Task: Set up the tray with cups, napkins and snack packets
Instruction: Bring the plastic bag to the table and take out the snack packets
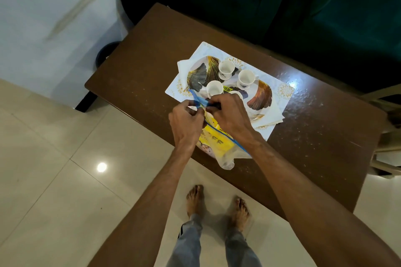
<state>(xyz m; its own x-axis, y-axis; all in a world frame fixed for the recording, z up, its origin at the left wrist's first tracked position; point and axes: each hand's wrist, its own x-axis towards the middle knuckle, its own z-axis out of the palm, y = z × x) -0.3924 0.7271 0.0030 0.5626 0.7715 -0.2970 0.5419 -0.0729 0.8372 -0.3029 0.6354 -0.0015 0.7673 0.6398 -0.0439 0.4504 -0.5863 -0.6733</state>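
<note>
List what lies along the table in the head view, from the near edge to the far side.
Clear bag with yellow snack packet → left hand and right hand on its blue strip → tray with white cups.

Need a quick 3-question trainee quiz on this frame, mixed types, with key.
1. True or false: both the left hand and right hand pinch the blue seal of the zip bag.
2. How many white cups show on the tray?
3. The yellow snack packet is: A) on the tray B) inside the zip bag C) on the floor.

Key: 1 true; 2 four, one mostly hidden by the right hand; 3 B.
</note>
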